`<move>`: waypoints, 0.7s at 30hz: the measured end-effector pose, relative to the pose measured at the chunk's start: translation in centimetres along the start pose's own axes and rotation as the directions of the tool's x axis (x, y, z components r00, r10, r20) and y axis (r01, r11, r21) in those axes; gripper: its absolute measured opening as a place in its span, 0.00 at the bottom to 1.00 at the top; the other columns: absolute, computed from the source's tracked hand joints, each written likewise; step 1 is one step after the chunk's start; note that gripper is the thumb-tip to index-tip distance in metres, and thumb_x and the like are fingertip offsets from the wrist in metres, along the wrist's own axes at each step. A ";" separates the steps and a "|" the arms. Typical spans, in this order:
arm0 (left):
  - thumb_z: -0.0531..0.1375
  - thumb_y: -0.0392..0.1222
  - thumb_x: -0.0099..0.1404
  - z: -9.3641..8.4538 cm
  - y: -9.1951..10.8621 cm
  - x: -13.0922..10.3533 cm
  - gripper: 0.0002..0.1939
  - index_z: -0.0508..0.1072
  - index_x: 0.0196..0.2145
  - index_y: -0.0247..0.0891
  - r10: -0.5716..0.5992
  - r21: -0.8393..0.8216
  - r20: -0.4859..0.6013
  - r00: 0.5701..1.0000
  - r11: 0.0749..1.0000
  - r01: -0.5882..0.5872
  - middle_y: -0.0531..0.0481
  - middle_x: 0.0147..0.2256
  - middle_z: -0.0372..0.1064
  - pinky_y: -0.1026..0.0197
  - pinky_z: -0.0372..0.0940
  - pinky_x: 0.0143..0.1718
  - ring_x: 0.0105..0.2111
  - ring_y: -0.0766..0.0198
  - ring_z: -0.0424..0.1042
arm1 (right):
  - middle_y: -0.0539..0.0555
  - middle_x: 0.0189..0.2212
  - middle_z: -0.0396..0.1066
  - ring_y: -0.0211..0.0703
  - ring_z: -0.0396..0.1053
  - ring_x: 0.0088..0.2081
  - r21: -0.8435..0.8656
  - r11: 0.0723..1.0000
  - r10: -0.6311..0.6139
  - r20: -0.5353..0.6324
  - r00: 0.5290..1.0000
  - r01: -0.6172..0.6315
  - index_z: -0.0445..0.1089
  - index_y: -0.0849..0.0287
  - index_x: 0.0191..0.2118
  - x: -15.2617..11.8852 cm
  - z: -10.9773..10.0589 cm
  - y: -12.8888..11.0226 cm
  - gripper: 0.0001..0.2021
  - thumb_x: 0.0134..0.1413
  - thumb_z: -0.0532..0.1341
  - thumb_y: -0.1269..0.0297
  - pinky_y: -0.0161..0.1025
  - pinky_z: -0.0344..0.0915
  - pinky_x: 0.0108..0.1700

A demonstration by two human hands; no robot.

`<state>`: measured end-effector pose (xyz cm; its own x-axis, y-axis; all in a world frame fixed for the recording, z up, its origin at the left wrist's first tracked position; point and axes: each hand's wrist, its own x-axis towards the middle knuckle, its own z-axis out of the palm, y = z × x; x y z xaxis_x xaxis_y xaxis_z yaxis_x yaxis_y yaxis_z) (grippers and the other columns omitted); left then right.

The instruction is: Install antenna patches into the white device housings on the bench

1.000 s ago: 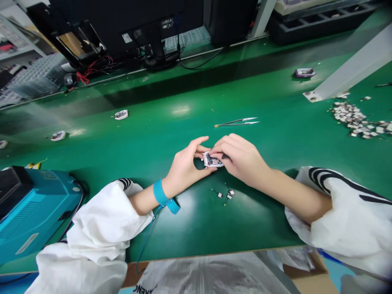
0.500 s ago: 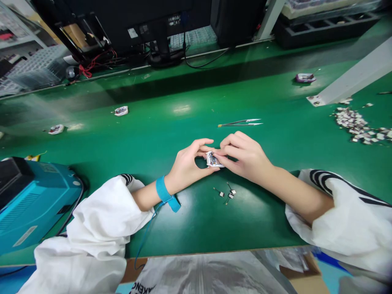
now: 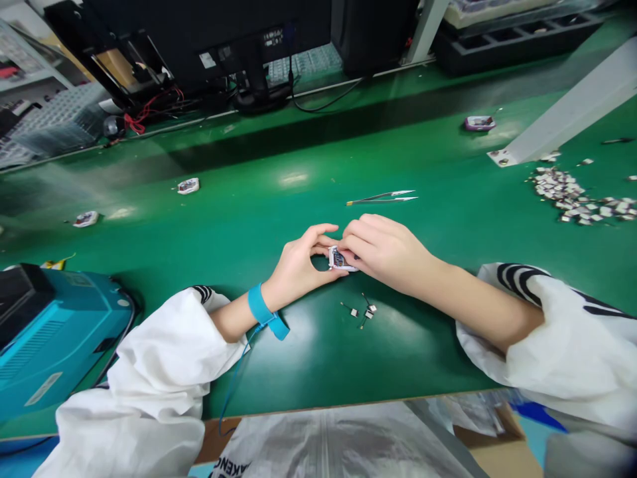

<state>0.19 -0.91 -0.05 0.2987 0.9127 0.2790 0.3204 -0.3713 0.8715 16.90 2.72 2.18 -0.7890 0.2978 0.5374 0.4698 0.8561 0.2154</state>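
Observation:
A small white-rimmed casing with a circuit board inside (image 3: 340, 258) is held just above the green bench. My left hand (image 3: 298, 262), with a blue strap at its wrist, grips the casing's left side between thumb and fingers. Over the casing's right part lies my right hand (image 3: 385, 252), its thumb and fingertips pinched together at the board. Whether a small part sits in that pinch is hidden. Below the hands lie several small square parts with short dark leads (image 3: 369, 312). Beyond the hands rest metal tweezers (image 3: 382, 198).
A heap of small square parts (image 3: 557, 186) lies right, by a white metal leg (image 3: 562, 113). Similar casings sit far left (image 3: 188, 186) and a purple-rimmed casing (image 3: 480, 123) far right. A teal machine (image 3: 70, 338) stands left. A monitor (image 3: 209, 40) backs the bench.
The view has shifted slightly. My right hand has rolled over the casing, its fingers curling more closely and hiding its thumb more. My left hand keeps its hold.

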 end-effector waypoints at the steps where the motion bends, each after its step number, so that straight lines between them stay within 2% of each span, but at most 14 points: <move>1: 0.66 0.36 0.45 0.0 0.0 0.0 0.30 0.59 0.45 0.38 -0.002 0.009 -0.005 1.000 1.000 0.002 0.49 0.36 0.69 0.64 0.68 0.40 0.35 0.66 0.70 | 0.54 0.22 0.62 0.37 0.54 0.27 -0.018 1.000 -0.016 0.007 1.000 0.016 0.66 0.64 0.23 0.2 -0.1 0.0 0.10 0.52 0.52 0.70 0.35 0.54 0.29; 7: 0.66 0.37 0.45 -0.3 -0.3 0.4 0.28 0.60 0.44 0.37 -0.015 -0.019 -0.044 0.999 1.000 0.015 0.51 0.33 0.68 0.66 0.68 0.39 0.33 0.69 0.70 | 0.54 0.20 0.60 0.38 0.53 0.26 -0.107 0.982 -0.154 0.003 0.988 0.154 0.64 0.65 0.23 1.3 -0.3 0.4 0.12 0.52 0.48 0.76 0.35 0.52 0.29; 11: 0.66 0.38 0.45 -0.4 -0.6 1.1 0.26 0.61 0.41 0.35 -0.075 -0.057 -0.034 0.997 0.996 0.073 0.50 0.33 0.68 0.67 0.68 0.38 0.33 0.69 0.70 | 0.55 0.25 0.63 0.38 0.56 0.29 -0.052 0.973 -0.220 0.106 0.970 0.227 0.66 0.65 0.28 2.0 0.5 1.1 0.12 0.53 0.46 0.76 0.36 0.54 0.32; 14: 0.66 0.38 0.43 -0.7 -1.0 2.4 0.27 0.61 0.41 0.35 -0.166 -0.075 -0.052 0.985 0.984 0.161 0.49 0.33 0.68 0.64 0.68 0.39 0.34 0.66 0.70 | 0.55 0.27 0.65 0.39 0.58 0.31 0.010 0.976 -0.215 0.140 0.966 0.216 0.67 0.64 0.29 2.3 1.3 2.1 0.13 0.55 0.46 0.73 0.37 0.55 0.32; 16: 0.66 0.40 0.44 -1.6 -1.7 3.7 0.28 0.59 0.42 0.36 -0.187 -0.069 -0.095 0.978 0.981 0.181 0.48 0.34 0.69 0.62 0.68 0.40 0.35 0.65 0.71 | 0.55 0.33 0.66 0.40 0.60 0.34 0.065 0.993 -0.113 0.183 0.977 0.103 0.68 0.62 0.34 2.1 1.7 3.8 0.13 0.56 0.47 0.71 0.38 0.57 0.35; 18: 0.65 0.42 0.46 -3.2 -3.1 5.4 0.29 0.58 0.44 0.36 -0.171 -0.042 -0.176 0.969 0.985 0.167 0.47 0.36 0.68 0.59 0.67 0.42 0.37 0.64 0.70 | 0.53 0.43 0.64 0.41 0.59 0.41 0.101 0.980 0.140 0.243 0.960 -0.169 0.66 0.58 0.43 1.3 2.0 6.8 0.14 0.55 0.48 0.72 0.38 0.58 0.42; 20: 0.64 0.42 0.48 -5.5 -5.2 7.4 0.28 0.57 0.44 0.34 -0.160 0.010 -0.293 0.943 0.985 0.170 0.44 0.39 0.67 0.56 0.65 0.45 0.39 0.63 0.69 | 0.51 0.49 0.60 0.40 0.57 0.47 0.055 0.868 0.464 0.264 0.846 -0.494 0.61 0.55 0.49 -0.1 2.1 10.8 0.20 0.51 0.48 0.78 0.39 0.55 0.50; 21: 0.63 0.42 0.48 -6.7 -6.3 8.5 0.28 0.57 0.44 0.33 -0.160 0.041 -0.348 0.924 0.982 0.185 0.42 0.39 0.67 0.55 0.64 0.45 0.39 0.62 0.69 | 0.55 0.49 0.59 0.42 0.57 0.48 -0.003 0.806 0.575 0.241 0.782 -0.592 0.59 0.60 0.51 -1.0 2.1 13.0 0.22 0.49 0.48 0.80 0.41 0.55 0.50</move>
<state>-5.35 10.34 -0.43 -0.0883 0.9619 0.2588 0.4069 -0.2023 0.8908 22.95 14.44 2.72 -0.4424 0.8268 0.3475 0.8467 0.5128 -0.1422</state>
